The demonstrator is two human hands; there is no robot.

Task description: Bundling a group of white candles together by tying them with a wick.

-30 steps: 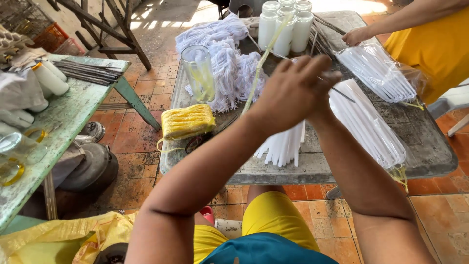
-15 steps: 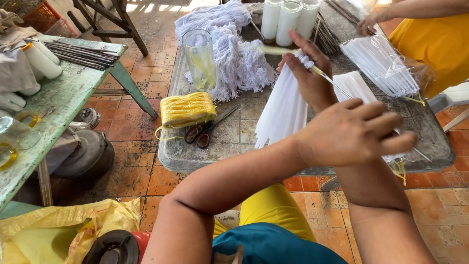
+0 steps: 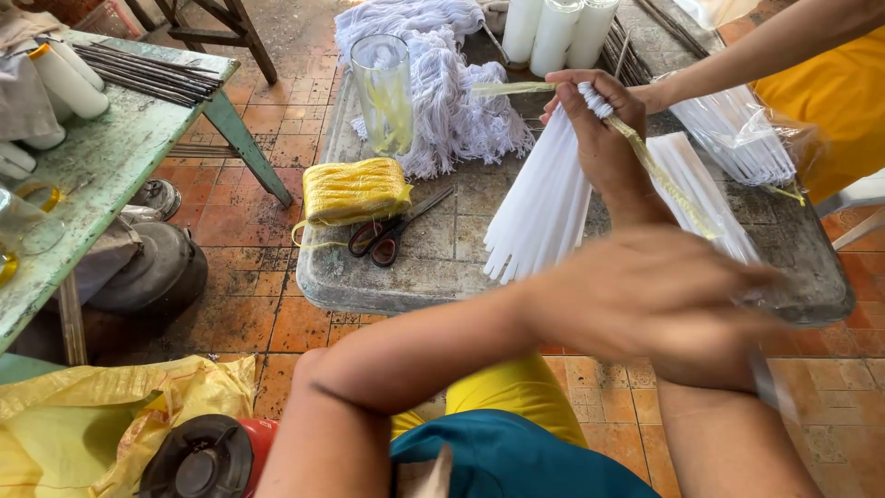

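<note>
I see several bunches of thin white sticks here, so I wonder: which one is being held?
The fanned bundle of white sticks in the middle of the stone table, gripped at its top by the right hand; the other bunches lie untouched.

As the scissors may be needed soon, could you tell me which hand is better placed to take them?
Probably the left hand: the right hand grips the bundle of white sticks, and the scissors lie left of it. The left hand's own grip is blurred.

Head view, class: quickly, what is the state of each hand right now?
Left hand: blurred, cannot be told.
Right hand: closed, holding the bundle of white sticks and a yellow strip.
</note>
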